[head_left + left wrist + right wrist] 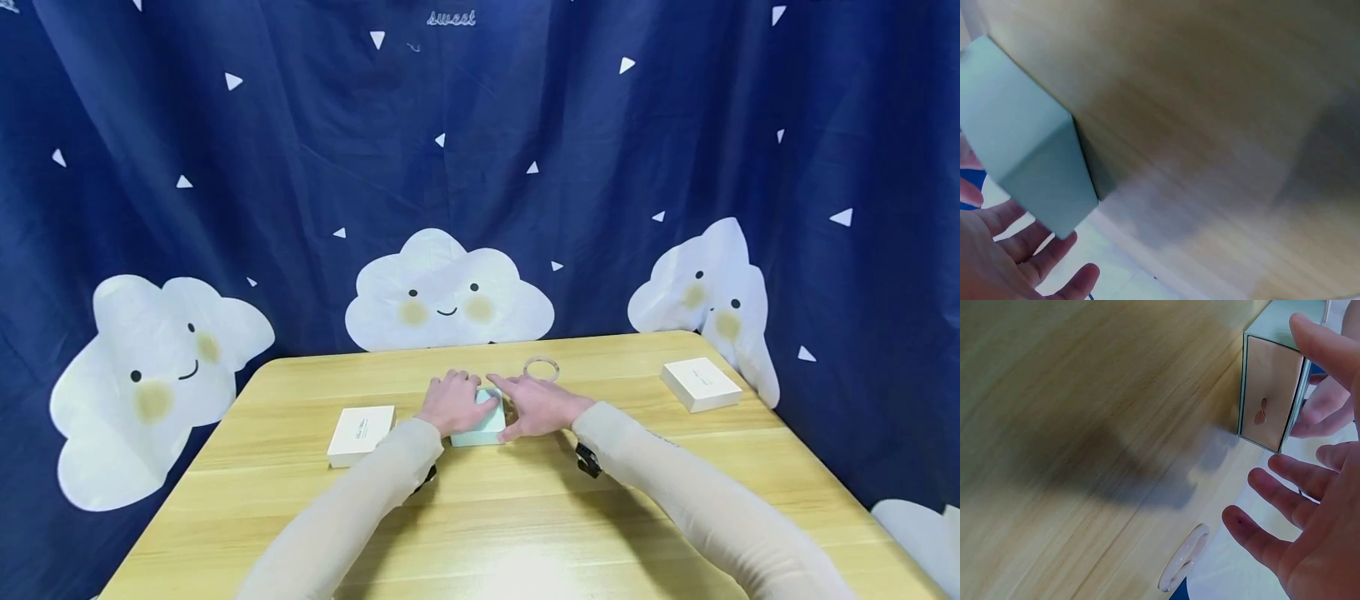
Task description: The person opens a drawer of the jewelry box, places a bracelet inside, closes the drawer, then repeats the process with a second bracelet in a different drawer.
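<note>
- Pale, lightly creased sleeves (pixel 352 508) are seen nearest the head camera, with a black wrist device (pixel 588 460) partly shown beneath the right one
- At mid-table, a mint box (pixel 480 435) is set between the two hands on the table (pixel 540 508)
- By the left hand (pixel 453 402) the mint box is gripped, the thumb laid over it and the fingers bent along its far side
- By the right hand (pixel 543 407) nothing is grasped; its fingers are spread and relaxed, with the thumb placed at the box's edge
- Only in the right wrist view is the pink end panel (pixel 1269 381) revealed, framed by the mint sleeve-like shell, with a small looped ribbon tab (pixel 1260 417) attached
- In the left wrist view, only smooth, plain mint faces with crisp edges are shown
- Beyond the right hand, a glossy, pale pink bangle (pixel 1173 570) is laid on the light wood grain
- Flat white boxes are seen in the head view alone, one at left (pixel 362 433) and one at right (pixel 701 383), their lids printed with script too small to be read
- "sweet" is lettered on the dark blue curtain (pixel 480 100), which is patterned with white triangles and smiling clouds (pixel 450 292)
</note>
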`<state>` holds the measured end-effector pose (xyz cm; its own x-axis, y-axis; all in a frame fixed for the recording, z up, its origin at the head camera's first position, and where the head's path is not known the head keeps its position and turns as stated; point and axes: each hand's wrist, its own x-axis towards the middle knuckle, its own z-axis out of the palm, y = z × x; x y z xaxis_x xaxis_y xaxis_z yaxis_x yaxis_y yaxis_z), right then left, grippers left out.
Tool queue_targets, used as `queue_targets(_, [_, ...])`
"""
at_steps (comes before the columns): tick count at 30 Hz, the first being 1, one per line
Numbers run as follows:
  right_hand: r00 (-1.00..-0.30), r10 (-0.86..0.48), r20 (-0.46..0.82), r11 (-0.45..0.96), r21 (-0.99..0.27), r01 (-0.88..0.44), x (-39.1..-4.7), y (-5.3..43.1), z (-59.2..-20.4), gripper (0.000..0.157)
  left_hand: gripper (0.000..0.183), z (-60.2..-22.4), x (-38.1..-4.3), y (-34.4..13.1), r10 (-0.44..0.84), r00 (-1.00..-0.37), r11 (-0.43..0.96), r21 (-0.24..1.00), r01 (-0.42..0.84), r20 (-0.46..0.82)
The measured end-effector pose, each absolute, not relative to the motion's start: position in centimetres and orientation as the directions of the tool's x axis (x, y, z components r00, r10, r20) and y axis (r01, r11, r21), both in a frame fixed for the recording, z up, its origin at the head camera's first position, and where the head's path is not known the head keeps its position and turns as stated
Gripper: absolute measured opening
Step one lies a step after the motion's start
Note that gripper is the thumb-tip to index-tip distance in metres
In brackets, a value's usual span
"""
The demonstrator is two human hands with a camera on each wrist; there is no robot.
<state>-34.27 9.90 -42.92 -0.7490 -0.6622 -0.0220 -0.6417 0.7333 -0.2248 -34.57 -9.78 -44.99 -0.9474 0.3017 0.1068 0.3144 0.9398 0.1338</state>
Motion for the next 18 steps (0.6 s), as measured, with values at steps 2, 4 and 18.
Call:
queue_targets(2, [-0.748,-0.663,-0.029,0.734,-0.221,-0.642,-34.2,9.8,-42.8,0.109,0.067,-44.8,-34.5,-10.2,0.308,-0.947,0.938,0.134,0.319,0.094])
queue_targets(4, [-0.747,-0.663,-0.033,0.734,-0.223,-0.642,-34.3,9.8,-42.8,0.11,0.069,-44.6,-34.4,-10.6,0.323,-0.943,0.933,0.139,0.332,0.083])
queue_targets(18, [-0.732,-0.68,-0.033,0.717,-0.242,-0.654,-34.4,9.9,-42.8,0.108,0.095,-43.9,-33.3,-12.3,0.465,-0.884,0.877,0.167,0.452,-0.049])
